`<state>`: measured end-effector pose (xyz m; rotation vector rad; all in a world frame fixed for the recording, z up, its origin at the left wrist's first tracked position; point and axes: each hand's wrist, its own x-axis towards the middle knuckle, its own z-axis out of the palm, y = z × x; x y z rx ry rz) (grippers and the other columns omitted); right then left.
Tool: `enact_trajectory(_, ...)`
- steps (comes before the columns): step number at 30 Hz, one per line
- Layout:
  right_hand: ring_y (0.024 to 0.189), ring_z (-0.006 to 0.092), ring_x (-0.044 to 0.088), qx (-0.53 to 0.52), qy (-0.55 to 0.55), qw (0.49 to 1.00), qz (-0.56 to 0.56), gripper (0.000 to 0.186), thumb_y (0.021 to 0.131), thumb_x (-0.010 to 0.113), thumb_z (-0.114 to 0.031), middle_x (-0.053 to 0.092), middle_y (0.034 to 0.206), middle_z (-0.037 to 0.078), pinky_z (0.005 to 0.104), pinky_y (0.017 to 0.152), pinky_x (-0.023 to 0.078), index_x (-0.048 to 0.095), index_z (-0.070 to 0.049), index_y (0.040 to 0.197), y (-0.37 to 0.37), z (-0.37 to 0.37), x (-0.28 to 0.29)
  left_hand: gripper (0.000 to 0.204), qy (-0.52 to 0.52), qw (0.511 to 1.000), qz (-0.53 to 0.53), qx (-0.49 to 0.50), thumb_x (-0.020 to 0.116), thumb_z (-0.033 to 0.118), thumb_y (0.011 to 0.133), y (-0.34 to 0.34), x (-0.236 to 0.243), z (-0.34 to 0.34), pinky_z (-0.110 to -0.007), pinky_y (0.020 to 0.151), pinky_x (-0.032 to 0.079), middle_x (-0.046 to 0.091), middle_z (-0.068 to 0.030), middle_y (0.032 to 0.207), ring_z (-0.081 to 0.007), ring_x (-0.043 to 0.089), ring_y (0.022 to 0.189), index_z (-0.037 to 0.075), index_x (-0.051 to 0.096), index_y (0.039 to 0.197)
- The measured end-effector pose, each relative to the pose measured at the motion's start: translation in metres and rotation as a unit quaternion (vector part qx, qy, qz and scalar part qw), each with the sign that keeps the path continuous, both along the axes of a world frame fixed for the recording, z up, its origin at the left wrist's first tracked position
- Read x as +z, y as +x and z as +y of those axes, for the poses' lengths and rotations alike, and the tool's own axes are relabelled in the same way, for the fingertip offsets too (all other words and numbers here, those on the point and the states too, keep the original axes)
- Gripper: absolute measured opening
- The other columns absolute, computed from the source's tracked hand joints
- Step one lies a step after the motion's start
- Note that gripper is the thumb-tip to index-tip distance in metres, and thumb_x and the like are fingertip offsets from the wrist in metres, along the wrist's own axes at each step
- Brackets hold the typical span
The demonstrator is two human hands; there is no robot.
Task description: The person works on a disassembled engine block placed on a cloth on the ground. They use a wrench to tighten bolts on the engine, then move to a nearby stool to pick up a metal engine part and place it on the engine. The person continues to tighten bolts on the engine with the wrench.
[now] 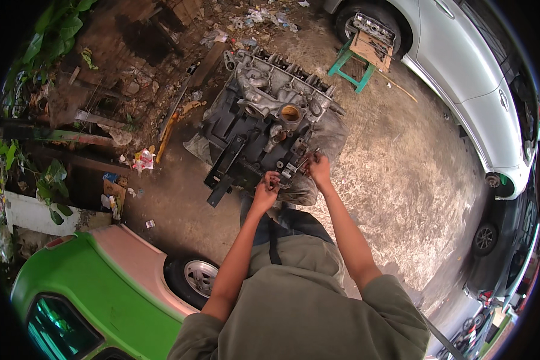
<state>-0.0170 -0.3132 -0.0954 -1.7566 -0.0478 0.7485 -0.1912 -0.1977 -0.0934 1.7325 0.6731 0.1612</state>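
Observation:
A greasy engine [255, 81] sits on crumpled sheeting below my chest, with a cast metal upper part, a brass-coloured round opening [290, 113] and a black bracket [225, 168] at its left. My left hand [267, 189] is closed at the engine's near edge, its fingertips on small metal parts. My right hand [316, 168] is closed a little higher and to the right, against a small metal housing [296, 157] on the engine. What exactly the fingers of either hand hold is too small to make out.
A green stool [342, 63] bears a board and metal part at top. A silver car [474, 90] and dark car [486, 240] line the right, a green-and-pink car [96, 270] the lower left. Planks, litter [143, 159] and plants [57, 171] cover the left ground.

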Motion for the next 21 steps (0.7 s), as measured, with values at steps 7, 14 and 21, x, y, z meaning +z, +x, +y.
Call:
enact_trajectory(7, 0.043, 0.0146, 0.034, -0.07, 0.07, 0.933, 0.346, 0.013, 0.089, 0.041, -0.008, 0.046, 0.061, 0.008, 0.0309, 0.038, 0.029, 0.045, -0.006, 0.077, 0.023, -0.024, -0.07, 0.029, -0.01, 1.0, 0.01, -0.026, 0.057, 0.002, 0.088, -0.002, 0.002, 0.004, -0.032, 0.081, 0.048, 0.059, -0.0056, 0.102, -0.0167, 0.058, 0.095, 0.009, 0.049, 0.115)
enact_trajectory(14, 0.066, 0.0222, 0.062, -0.123, 0.115, 0.959, 0.229, 0.017, 0.096, 0.051, -0.014, 0.066, 0.084, 0.016, 0.0305, 0.059, 0.052, 0.055, 0.0, 0.104, 0.012, -0.053, -0.035, 0.032, -0.015, 0.999, 0.03, -0.022, 0.056, -0.002, 0.084, 0.001, 0.004, 0.004, -0.032, 0.08, 0.048, 0.06, -0.0085, 0.097, -0.0203, 0.06, 0.095, 0.006, 0.049, 0.113)
enact_trajectory(21, 0.09, 0.0283, 0.068, -0.145, 0.226, 0.934, 0.236, 0.013, 0.091, 0.057, 0.001, 0.066, 0.1, 0.021, 0.0332, 0.076, 0.057, 0.054, 0.005, 0.103, -0.049, -0.061, -0.007, 0.03, -0.008, 0.999, 0.025, -0.042, 0.058, 0.003, 0.086, 0.001, 0.002, 0.007, -0.032, 0.081, 0.047, 0.06, -0.0055, 0.099, -0.0172, 0.059, 0.094, 0.009, 0.051, 0.114)
